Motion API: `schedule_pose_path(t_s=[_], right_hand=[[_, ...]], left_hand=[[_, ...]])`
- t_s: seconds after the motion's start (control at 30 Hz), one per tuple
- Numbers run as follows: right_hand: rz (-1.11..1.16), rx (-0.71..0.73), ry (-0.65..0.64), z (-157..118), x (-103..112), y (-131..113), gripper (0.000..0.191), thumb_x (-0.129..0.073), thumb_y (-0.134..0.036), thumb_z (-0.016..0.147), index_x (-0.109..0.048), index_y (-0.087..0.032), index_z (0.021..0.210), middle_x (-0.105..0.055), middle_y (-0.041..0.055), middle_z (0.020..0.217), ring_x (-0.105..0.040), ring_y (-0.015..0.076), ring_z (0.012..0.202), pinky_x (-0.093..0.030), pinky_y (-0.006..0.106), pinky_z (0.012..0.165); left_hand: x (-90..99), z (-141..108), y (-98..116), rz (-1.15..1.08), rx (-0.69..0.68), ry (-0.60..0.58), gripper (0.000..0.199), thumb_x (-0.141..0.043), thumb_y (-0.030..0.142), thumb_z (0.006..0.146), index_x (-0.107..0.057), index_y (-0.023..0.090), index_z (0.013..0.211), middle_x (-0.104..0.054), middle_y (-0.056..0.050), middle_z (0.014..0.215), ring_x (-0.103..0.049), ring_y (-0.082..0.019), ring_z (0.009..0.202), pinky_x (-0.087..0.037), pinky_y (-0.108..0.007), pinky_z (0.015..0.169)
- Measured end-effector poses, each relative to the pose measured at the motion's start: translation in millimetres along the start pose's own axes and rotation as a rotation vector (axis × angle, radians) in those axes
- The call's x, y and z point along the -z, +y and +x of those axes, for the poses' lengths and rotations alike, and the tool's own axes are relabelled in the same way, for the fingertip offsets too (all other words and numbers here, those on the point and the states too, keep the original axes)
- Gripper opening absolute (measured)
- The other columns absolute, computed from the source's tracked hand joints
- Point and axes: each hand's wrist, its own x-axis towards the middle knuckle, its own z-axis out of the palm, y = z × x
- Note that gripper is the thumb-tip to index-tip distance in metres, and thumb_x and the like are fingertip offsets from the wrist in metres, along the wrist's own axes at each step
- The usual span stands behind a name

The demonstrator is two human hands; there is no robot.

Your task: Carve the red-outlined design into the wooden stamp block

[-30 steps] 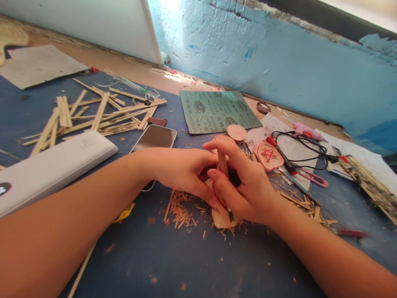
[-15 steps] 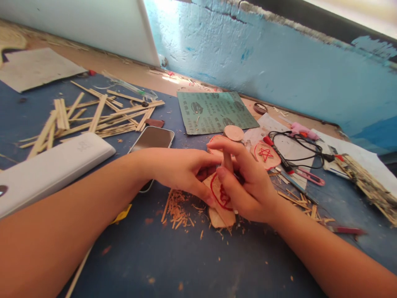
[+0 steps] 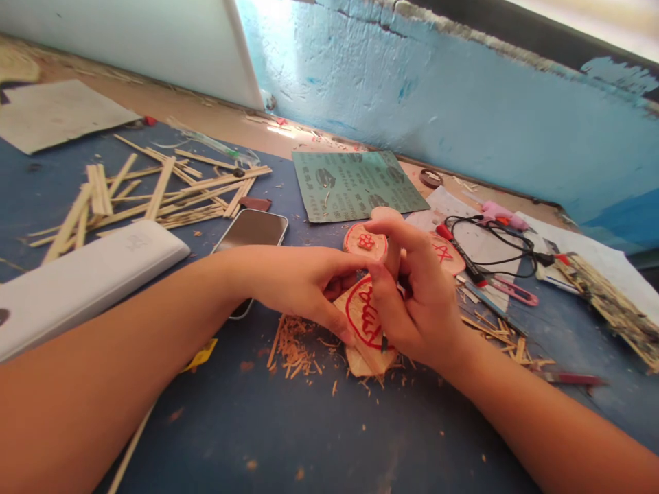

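A pale wooden piece with a red outline and red markings (image 3: 364, 312) lies tilted on another light wooden piece (image 3: 363, 363). My left hand (image 3: 314, 285) grips its left edge, thumb on the near side. Wrapped round a brown wooden handle (image 3: 392, 259) is my right hand (image 3: 419, 295), over the piece's right side; a small dark tip shows at the red line below the hand. Just behind are a wooden disc with a red flower (image 3: 365, 241), a plain disc partly hidden by my fingers, and a disc with a red star (image 3: 447, 255).
Green sandpaper (image 3: 357, 185) lies behind my hands. A phone (image 3: 252, 230), white device (image 3: 93, 281) and wood sticks (image 3: 169, 189) are left. Shavings (image 3: 296, 348) lie near my left hand. A black cable (image 3: 494, 237), pink cutter (image 3: 515, 291) and bark piece (image 3: 612, 309) are right.
My right hand and the handle have shifted slightly right, exposing more of the red markings and the flower disc. My left hand stays on the piece.
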Motion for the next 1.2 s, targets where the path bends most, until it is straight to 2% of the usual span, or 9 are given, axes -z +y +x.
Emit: schedule_pose_path(t_s=[0.17,0.3,0.4,0.47,0.53,0.63,0.87,1.07,1.2], right_hand=[[0.021,-0.018,-0.156,5.5,1.6,-1.1,0.045,-0.053,-0.009,0.102,-0.051,-0.020,0.145,-0.058,-0.0023,0.085,-0.053,0.0134,0.064,-0.057,0.031,0.071],[0.080,0.058,-0.309,5.0,4.2,0.1,0.043,-0.055,-0.011,0.100,-0.056,-0.020,0.141,-0.066,0.0002,0.092,-0.062,0.0149,0.075,-0.057,0.032,0.076],[0.180,-0.060,-0.163,1.1,3.7,3.6,0.045,-0.053,-0.015,0.105,-0.052,-0.023,0.149,-0.052,-0.0035,0.081,-0.051,0.0132,0.064,-0.049,0.031,0.063],[0.229,-0.130,-0.045,-1.2,2.2,5.8,0.045,-0.050,-0.016,0.108,-0.049,-0.024,0.152,-0.042,-0.0047,0.077,-0.044,0.0129,0.058,-0.043,0.032,0.057],[0.220,-0.123,0.009,-2.6,0.4,6.9,0.044,-0.050,-0.016,0.108,-0.049,-0.025,0.151,-0.039,-0.0049,0.076,-0.042,0.0136,0.058,-0.040,0.034,0.056],[0.182,-0.082,0.025,-3.5,-1.2,6.2,0.043,-0.051,-0.014,0.108,-0.050,-0.026,0.149,-0.038,-0.0052,0.074,-0.042,0.0147,0.058,-0.041,0.035,0.059],[0.158,-0.033,-0.023,-1.9,1.3,4.8,0.041,-0.052,-0.012,0.107,-0.049,-0.026,0.146,-0.041,-0.0051,0.077,-0.046,0.0141,0.061,-0.047,0.036,0.063],[0.149,-0.024,-0.200,6.7,1.7,9.0,0.042,-0.051,-0.011,0.105,-0.047,-0.022,0.146,-0.046,-0.0036,0.083,-0.048,0.0137,0.065,-0.053,0.035,0.070],[0.184,-0.031,-0.261,7.6,4.4,7.9,0.043,-0.051,-0.010,0.105,-0.048,-0.022,0.147,-0.049,-0.0046,0.083,-0.048,0.0121,0.065,-0.052,0.032,0.069]], left_hand=[[-0.1,-0.3,-1.8,-0.023,0.010,-0.003,0.038,-0.092,0.034,0.081,-0.070,0.019,0.107,-0.073,0.001,0.094,-0.061,-0.013,0.077,-0.048,-0.021,0.066],[0.2,0.0,0.4,0.009,-0.017,0.017,0.031,-0.085,0.033,0.088,-0.070,0.018,0.110,-0.076,-0.001,0.101,-0.067,-0.015,0.085,-0.050,-0.023,0.071],[1.0,-0.3,1.9,0.034,0.011,0.017,0.043,-0.088,0.041,0.086,-0.069,0.021,0.120,-0.077,0.001,0.103,-0.069,-0.016,0.089,-0.052,-0.023,0.077],[1.1,-1.1,2.4,0.032,0.026,0.027,0.053,-0.089,0.043,0.085,-0.067,0.023,0.128,-0.079,0.000,0.113,-0.070,-0.018,0.099,-0.054,-0.024,0.084],[0.6,-2.0,2.7,0.036,0.036,0.034,0.057,-0.089,0.042,0.085,-0.066,0.025,0.133,-0.078,-0.001,0.125,-0.070,-0.020,0.108,-0.054,-0.025,0.089],[-0.2,-2.8,3.0,0.053,0.074,0.027,0.057,-0.088,0.042,0.085,-0.066,0.025,0.134,-0.076,-0.001,0.128,-0.071,-0.020,0.106,-0.054,-0.025,0.085],[0.3,-3.1,3.1,0.101,0.091,0.024,0.060,-0.090,0.046,0.083,-0.066,0.023,0.133,-0.075,-0.001,0.111,-0.067,-0.017,0.090,-0.049,-0.024,0.072],[-0.1,-2.2,3.0,0.078,0.087,-0.006,0.044,-0.086,0.049,0.087,-0.070,0.019,0.116,-0.074,-0.001,0.102,-0.065,-0.015,0.083,-0.048,-0.024,0.068],[-1.3,-0.8,1.5,0.024,0.056,0.012,0.040,-0.086,0.047,0.088,-0.070,0.020,0.112,-0.075,-0.001,0.101,-0.067,-0.016,0.085,-0.050,-0.024,0.071]])
